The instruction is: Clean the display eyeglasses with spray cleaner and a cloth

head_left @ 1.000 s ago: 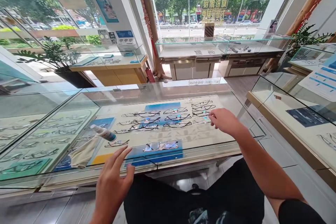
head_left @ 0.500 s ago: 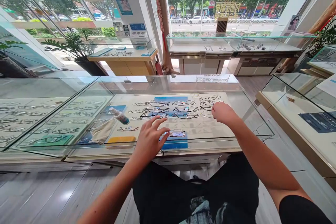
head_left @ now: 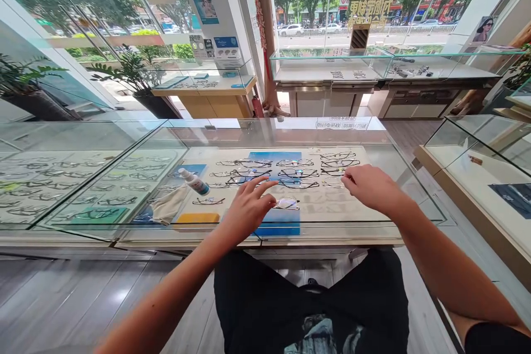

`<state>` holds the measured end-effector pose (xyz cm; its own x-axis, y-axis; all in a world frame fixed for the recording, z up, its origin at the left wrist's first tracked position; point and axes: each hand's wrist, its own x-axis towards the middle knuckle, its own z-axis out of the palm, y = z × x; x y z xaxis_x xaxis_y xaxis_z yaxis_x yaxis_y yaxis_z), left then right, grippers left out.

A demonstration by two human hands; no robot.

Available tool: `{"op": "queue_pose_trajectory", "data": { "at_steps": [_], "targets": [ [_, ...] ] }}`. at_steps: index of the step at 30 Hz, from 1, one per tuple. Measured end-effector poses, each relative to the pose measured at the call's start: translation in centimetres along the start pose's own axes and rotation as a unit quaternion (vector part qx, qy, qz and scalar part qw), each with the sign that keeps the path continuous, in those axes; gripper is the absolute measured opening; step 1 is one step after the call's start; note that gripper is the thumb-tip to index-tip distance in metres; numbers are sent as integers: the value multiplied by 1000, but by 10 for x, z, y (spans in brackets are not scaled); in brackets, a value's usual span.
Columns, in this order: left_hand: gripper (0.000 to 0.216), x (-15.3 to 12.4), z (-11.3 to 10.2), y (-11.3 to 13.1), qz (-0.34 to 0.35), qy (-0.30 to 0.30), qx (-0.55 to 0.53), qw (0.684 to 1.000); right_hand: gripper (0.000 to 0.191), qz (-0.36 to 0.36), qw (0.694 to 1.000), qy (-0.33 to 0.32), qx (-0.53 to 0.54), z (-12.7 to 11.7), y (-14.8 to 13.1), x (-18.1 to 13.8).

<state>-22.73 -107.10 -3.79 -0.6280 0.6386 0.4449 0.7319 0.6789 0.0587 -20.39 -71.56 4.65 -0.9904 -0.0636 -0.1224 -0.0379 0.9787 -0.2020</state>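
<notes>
My left hand [head_left: 249, 207] hovers above the display case [head_left: 232, 135] with its fingers spread, holding nothing that shows. Close by its thumb is a pair of glasses [head_left: 287, 204] by a blue sheet [head_left: 282, 224]; whether they touch, I cannot tell. My right hand [head_left: 371, 189] is closed, fingers curled down, at the end of the right-hand group of glasses [head_left: 338, 164]. Whatever its fingertips may hold is hidden. Between the hands, more glasses [head_left: 296, 173] form a middle group, with others [head_left: 244, 165] beyond my left hand.
Left of my hands are a spray bottle [head_left: 194, 181], a beige cloth [head_left: 169, 206], a yellow case [head_left: 197, 220] and a single pair of glasses [head_left: 208, 201]. A neighbouring case [head_left: 25, 182] holds several frames. Another glass counter [head_left: 468, 157] stands at right.
The view has turned slightly, shifting the scene to the right. My right hand sits a little lower, still closed. My left hand stays spread by the near glasses.
</notes>
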Motion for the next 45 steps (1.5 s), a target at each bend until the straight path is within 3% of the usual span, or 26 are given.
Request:
{"op": "queue_pose_trajectory", "data": {
  "at_steps": [2, 4, 6, 7, 8, 10, 12, 14, 16, 20, 27, 32, 38, 45],
  "targets": [
    [22, 17, -14, 1, -17, 13, -70, 997, 36, -54, 998, -34, -11, -14, 3, -2],
    [25, 44, -27, 2, -48, 40, -178, 982, 33, -133, 983, -122, 17, -29, 4, 4],
    [29, 78, -32, 3, -82, 77, -311, 944, 26, -213, 953, -197, 91, -37, 0, 19],
    [32, 96, -31, 3, -94, 98, -371, 919, 23, -244, 939, -195, 141, -38, -3, 28],
    [34, 114, -27, 4, -105, 118, -422, 893, 22, -267, 930, -157, 195, -37, -7, 38],
    [39, 147, -13, 5, -112, 159, -491, 849, 27, -282, 910, -7, 305, -28, -16, 59],
    [46, 170, 5, 5, -105, 204, -534, 814, 32, -270, 865, 133, 400, -14, -24, 79],
    [51, 183, 22, 5, -102, 238, -562, 786, 35, -257, 824, 193, 467, -1, -29, 95],
    [51, 187, 34, 4, -101, 251, -579, 769, 36, -244, 803, 207, 502, 9, -30, 105],
    [43, 177, 43, 1, -87, 227, -580, 777, 33, -220, 798, 213, 519, 22, -29, 113],
    [43, 166, 49, 1, -88, 203, -550, 806, 24, -206, 816, 199, 501, 30, -27, 107],
    [43, 163, 50, 5, -91, 197, -536, 816, 15, -198, 835, 253, 448, 30, -27, 103],
    [47, 161, 54, 2, -118, 210, -511, 825, 14, -139, 867, 331, 346, 26, -18, 98],
    [48, 161, 54, -3, -150, 204, -491, 833, 22, -116, 824, 455, 317, 23, -6, 98]
  ]
}}
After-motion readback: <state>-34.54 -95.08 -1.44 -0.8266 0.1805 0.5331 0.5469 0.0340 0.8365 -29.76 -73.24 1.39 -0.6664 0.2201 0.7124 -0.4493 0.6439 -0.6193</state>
